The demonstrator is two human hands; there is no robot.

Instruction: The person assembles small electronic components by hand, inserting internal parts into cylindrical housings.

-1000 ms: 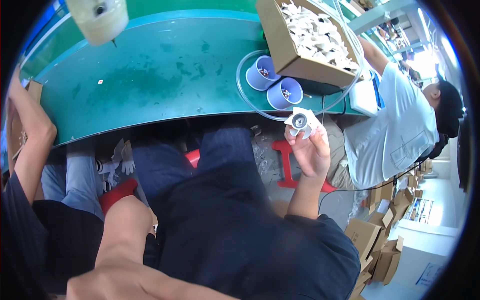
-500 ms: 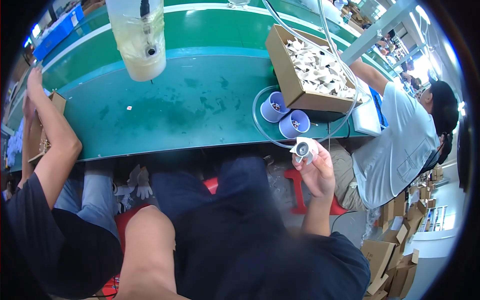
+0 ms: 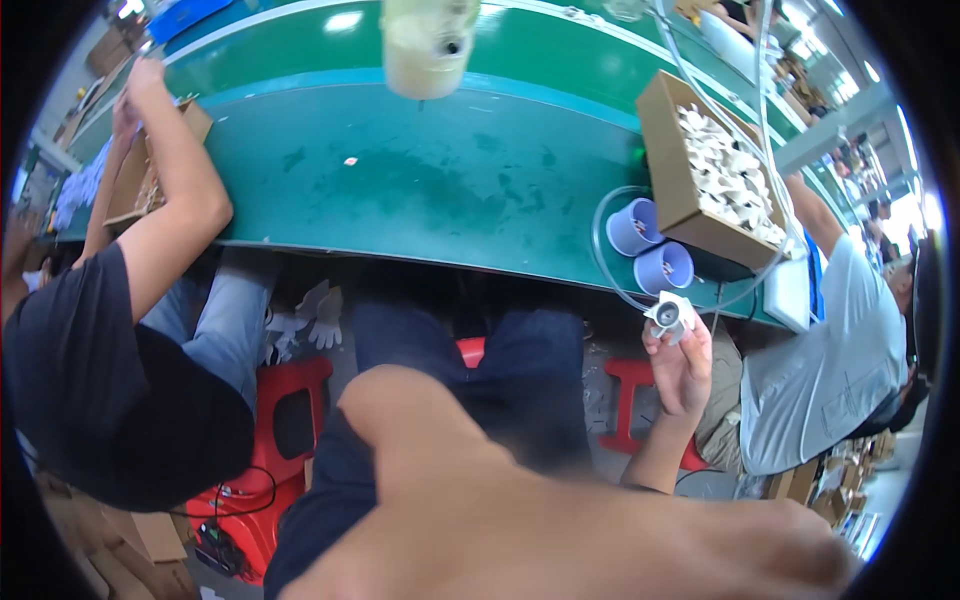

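Between the thumb and fingers of my right hand (image 3: pixel 685 365) is a small white fan impeller (image 3: pixel 668 314), its round hub opening showing and its blades spread around it. The hand is raised just off the table's front edge, below the two purple cups. My left arm bends sharply and crosses low in front of me toward the right. Its end, where my left hand (image 3: pixel 790 535) is, looms large and blurred at the lower right, so its fingers cannot be made out.
A cardboard box (image 3: pixel 664 150) of white impellers stands at the right of the green table (image 3: pixel 420 200). Beside it are two purple cups (image 3: pixel 634 228) with small parts and a looped clear hose. A translucent container (image 3: pixel 425 60) hangs ahead. Co-workers sit on both sides.
My left forearm has swung up and across to the right, close to the camera. The view has shifted, so the table things appear farther right. My right hand still holds the impeller.
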